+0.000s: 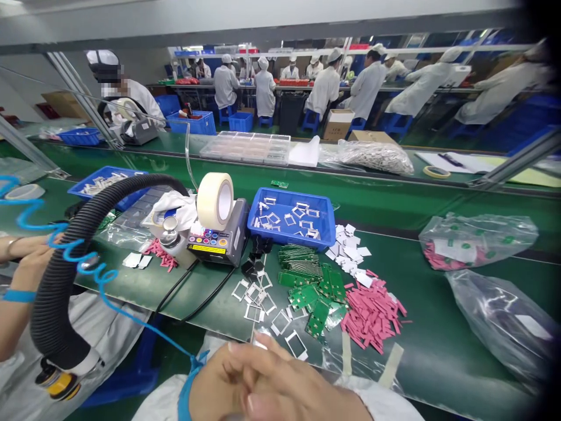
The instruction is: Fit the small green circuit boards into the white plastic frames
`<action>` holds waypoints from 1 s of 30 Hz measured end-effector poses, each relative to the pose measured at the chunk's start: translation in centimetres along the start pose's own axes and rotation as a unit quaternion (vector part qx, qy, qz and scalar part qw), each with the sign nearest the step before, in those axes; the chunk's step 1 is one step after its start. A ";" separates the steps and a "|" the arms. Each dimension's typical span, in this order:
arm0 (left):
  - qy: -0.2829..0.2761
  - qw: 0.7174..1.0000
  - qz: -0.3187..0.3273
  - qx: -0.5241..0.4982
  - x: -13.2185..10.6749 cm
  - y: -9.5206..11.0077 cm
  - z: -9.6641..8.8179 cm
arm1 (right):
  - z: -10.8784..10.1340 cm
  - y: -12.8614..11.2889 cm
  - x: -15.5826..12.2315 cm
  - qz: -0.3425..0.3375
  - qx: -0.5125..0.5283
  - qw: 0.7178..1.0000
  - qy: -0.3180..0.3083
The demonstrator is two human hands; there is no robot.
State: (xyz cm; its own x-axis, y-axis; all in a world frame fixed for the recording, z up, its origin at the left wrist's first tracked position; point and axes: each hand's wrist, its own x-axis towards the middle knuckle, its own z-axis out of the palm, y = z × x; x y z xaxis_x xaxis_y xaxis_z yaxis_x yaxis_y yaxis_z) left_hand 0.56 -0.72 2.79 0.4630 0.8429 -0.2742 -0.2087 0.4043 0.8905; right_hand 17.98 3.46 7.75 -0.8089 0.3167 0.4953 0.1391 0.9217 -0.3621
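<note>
Bench: green assembly belt [421, 316] with pink strips [372, 316] heaped on it
Parts: green circuit boards [307, 289] beside metal frames [256, 301], just beyond the hands
Arms: left hand [214, 389] and right hand [302, 400] meet at the belt's near edge
Fingers [258, 374]: loosely interlaced, grasping nothing visible

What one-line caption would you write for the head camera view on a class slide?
Clasped hands above a green workbench strewn with pink strips, green circuit boards and metal frames.

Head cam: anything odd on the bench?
Pink strips and green circuit boards lie loose in heaps directly on the green belt, unlike the frames in the blue tray; a black corrugated hose also sprawls across the bench.
</note>
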 end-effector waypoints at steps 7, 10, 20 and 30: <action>0.059 0.990 0.074 -0.106 0.6 1.0 0.2 | -0.2 -0.3 -0.9 0.040 -0.055 0.996 0.063; 0.068 0.988 0.063 -0.122 0.5 0.9 0.2 | -0.5 -0.5 -1.1 0.057 -0.063 0.996 0.006; 0.076 0.967 0.047 -0.240 0.4 0.0 0.4 | -0.7 -0.7 -0.9 0.024 -0.036 0.997 -0.068; 0.060 0.942 0.004 -0.330 0.4 0.4 0.8 | -1.6 -1.4 0.8 0.024 -0.021 0.994 -0.102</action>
State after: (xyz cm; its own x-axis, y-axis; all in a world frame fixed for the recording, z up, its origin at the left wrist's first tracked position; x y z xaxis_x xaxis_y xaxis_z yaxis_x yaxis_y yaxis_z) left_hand 1.36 -0.48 3.31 0.3666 0.8650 -0.3425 -0.7204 0.4969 0.4838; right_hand 18.09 2.77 9.94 -0.8996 0.3120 0.3057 0.2005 0.9167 -0.3456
